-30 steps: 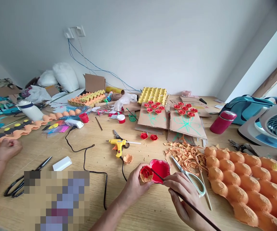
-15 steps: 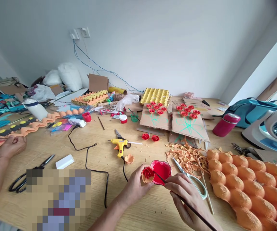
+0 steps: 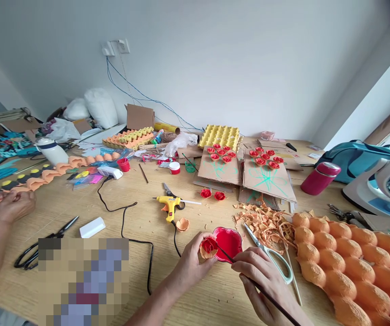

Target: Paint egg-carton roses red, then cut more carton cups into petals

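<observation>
My left hand [image 3: 195,258] is closed on a small egg-carton flower [image 3: 208,247], red in its middle and still orange on the outer petals. A long dark paintbrush [image 3: 261,290] is gripped in my right hand [image 3: 266,280], its tip at the flower's right edge. Just behind both hands sits a dish of red paint [image 3: 228,243]. An unpainted orange flower [image 3: 183,224] lies beside the yellow glue gun [image 3: 169,206]. Two red flowers [image 3: 212,195] rest farther back, and several more stand on two cardboard pieces [image 3: 266,179].
Orange egg trays [image 3: 347,262] fill the right side, near white-handled scissors [image 3: 273,258] and a heap of orange scraps [image 3: 266,219]. Black scissors [image 3: 45,244] lie at left, by another person's hands [image 3: 11,208]. A magenta bottle [image 3: 320,178] and a fan [image 3: 381,181] stand at right.
The view has shifted slightly. My hands keep nearly the same pose, with the brush tip still at the flower. The other person's hands at left have moved a little.
</observation>
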